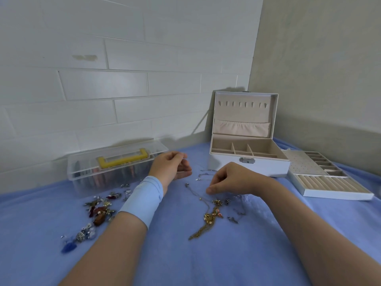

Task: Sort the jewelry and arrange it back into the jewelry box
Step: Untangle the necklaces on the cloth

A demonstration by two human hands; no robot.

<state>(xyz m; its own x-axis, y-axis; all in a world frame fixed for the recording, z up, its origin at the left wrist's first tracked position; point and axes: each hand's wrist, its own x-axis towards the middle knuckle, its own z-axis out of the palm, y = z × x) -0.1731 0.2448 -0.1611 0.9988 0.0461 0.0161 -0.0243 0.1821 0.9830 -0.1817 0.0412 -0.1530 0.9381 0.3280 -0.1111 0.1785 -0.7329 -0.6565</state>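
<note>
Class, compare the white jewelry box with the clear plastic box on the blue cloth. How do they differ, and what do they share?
The jewelry box stands open, lid upright; the plastic box is closed. The jewelry box is opaque white; the plastic box is see-through with a yellow handle. The jewelry box's compartments look empty; the plastic box holds coloured items. Both rest on the cloth.

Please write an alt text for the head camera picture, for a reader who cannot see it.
Over a blue cloth, a person's left hand and right hand appear to pinch a thin silver chain between them. Gold necklaces and colourful earrings lie loose around the hands. Behind stand an open white jewelry box, a white tray beside it, and a clear plastic case.
</note>
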